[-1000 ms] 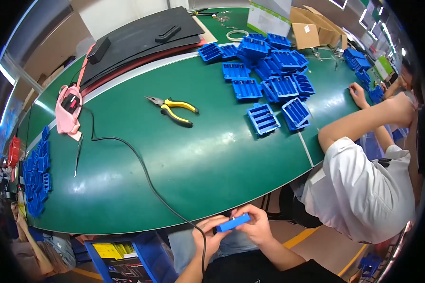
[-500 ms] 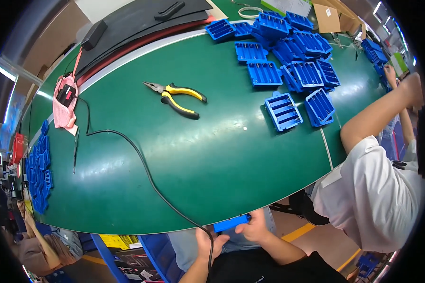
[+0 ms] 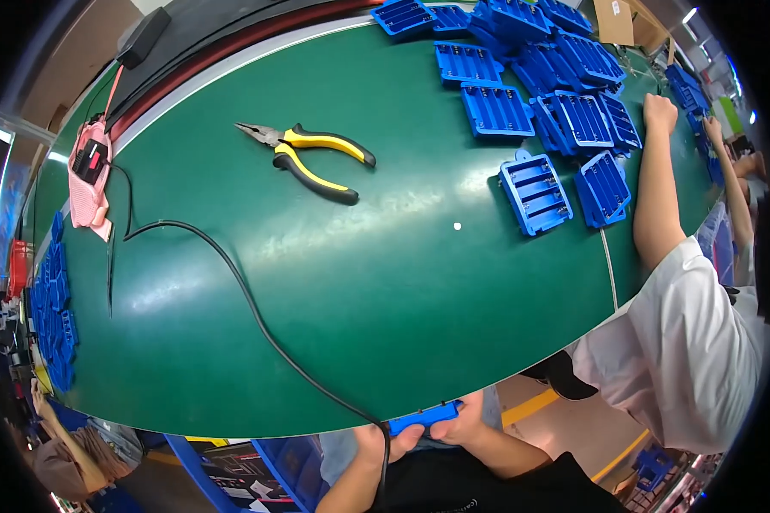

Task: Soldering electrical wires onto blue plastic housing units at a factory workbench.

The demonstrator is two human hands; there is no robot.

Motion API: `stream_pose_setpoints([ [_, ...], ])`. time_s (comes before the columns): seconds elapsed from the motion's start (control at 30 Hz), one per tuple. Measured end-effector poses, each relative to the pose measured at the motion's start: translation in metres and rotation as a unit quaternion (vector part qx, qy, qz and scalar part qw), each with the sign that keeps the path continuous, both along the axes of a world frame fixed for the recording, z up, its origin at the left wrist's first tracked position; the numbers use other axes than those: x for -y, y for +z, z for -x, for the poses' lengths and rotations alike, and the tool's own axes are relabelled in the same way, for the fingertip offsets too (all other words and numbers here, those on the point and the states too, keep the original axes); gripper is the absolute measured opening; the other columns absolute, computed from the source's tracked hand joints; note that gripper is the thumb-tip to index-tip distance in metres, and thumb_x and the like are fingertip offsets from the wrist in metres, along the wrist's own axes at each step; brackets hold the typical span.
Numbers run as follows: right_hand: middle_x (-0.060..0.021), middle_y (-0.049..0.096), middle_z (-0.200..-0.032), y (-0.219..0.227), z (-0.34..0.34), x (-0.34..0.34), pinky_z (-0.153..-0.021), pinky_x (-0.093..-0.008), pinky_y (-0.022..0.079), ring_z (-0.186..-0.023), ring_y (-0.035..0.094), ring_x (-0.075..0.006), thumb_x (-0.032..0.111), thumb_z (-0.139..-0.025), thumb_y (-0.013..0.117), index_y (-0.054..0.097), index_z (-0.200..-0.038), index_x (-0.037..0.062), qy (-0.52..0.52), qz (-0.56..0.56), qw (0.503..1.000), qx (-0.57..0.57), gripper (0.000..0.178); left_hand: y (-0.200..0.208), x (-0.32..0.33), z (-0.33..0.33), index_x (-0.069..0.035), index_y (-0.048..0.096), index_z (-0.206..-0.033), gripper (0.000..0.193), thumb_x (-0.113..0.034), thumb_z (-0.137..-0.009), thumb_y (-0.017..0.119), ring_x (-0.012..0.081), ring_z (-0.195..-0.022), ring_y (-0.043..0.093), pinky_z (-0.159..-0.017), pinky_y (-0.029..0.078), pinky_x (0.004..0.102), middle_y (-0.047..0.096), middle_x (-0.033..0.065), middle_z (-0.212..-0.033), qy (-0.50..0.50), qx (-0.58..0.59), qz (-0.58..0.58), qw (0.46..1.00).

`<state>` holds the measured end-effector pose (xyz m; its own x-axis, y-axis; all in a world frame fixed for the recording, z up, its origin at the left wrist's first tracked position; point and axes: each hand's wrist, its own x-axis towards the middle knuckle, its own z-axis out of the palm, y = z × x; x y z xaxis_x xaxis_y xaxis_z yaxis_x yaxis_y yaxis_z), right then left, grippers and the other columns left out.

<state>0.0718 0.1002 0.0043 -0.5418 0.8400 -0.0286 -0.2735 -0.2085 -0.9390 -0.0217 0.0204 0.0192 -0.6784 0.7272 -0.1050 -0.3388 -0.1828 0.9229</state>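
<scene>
Just below the table's near edge, a blue plastic battery holder point(image 3: 424, 417) is held between my two hands, seen edge-on. My left hand point(image 3: 390, 443) grips its left end, and my right hand point(image 3: 464, 422) closes around its right end. The undersides of my fingers are hidden. A black cable point(image 3: 261, 323) crosses the table and passes over my left hand. On the tabletop ahead lie open pliers point(image 3: 304, 161) with yellow and black handles. A single battery holder point(image 3: 535, 193) with open slots sits to the right.
Many blue battery holders point(image 3: 498, 111) are heaped at the far right, others point(image 3: 56, 312) at the far left. A pink cloth with a black device point(image 3: 91, 162) lies left, beside thin tweezers point(image 3: 110, 274). A co-worker's arm point(image 3: 659, 184) rests along the right side of the green table point(image 3: 342, 274).
The view has shifted slightly, so the table things sit differently in the picture. The co-worker's bent arm has straightened forward onto the table. My hands still hold the battery holder, now tilted slightly differently.
</scene>
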Motion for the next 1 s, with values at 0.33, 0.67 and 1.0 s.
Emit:
stream_pose_setpoints([
  [0.33, -0.0058, 0.062, -0.106, -0.006, 0.002, 0.001, -0.084, -0.0356, 0.044, -0.096, 0.057, -0.0197, 0.047, -0.068, 0.080, 0.065, -0.103, 0.0034, -0.018, -0.022, 0.999, -0.021, 0.058, -0.013, 0.000, -0.012, -0.002, 0.045, -0.122, 0.058, -0.023, -0.078, 0.077, 0.0194, -0.100, 0.055, -0.087, 0.046, 0.0347, 0.055, 0.0081, -0.109, 0.018, -0.001, 0.016, 1.000],
  [0.67, -0.0097, 0.069, -0.096, 0.013, -0.032, -0.023, -0.080, -0.0330, 0.049, -0.087, 0.065, -0.0217, 0.010, -0.076, 0.075, 0.066, -0.103, 0.0019, 0.181, -0.097, 0.976, 0.067, 0.030, -0.018, 0.025, -0.014, 0.004, 0.049, -0.130, 0.075, -0.044, -0.080, 0.074, 0.0217, -0.110, 0.056, -0.094, 0.042, 0.0359, 0.060, 0.0124, -0.117, -0.132, -0.026, 0.035, 0.990],
  [1.0, -0.0024, 0.061, -0.076, 0.055, -0.038, -0.022, -0.051, -0.0213, 0.041, -0.058, 0.053, -0.0060, 0.013, -0.090, 0.063, 0.064, -0.102, -0.0005, 0.156, 0.135, 0.976, 0.072, 0.018, 0.017, -0.008, -0.019, 0.008, 0.045, -0.131, 0.084, -0.060, -0.084, 0.057, 0.0184, -0.077, 0.064, -0.063, 0.053, 0.0271, 0.062, 0.0153, -0.103, -0.191, 0.088, 0.002, 0.978],
])
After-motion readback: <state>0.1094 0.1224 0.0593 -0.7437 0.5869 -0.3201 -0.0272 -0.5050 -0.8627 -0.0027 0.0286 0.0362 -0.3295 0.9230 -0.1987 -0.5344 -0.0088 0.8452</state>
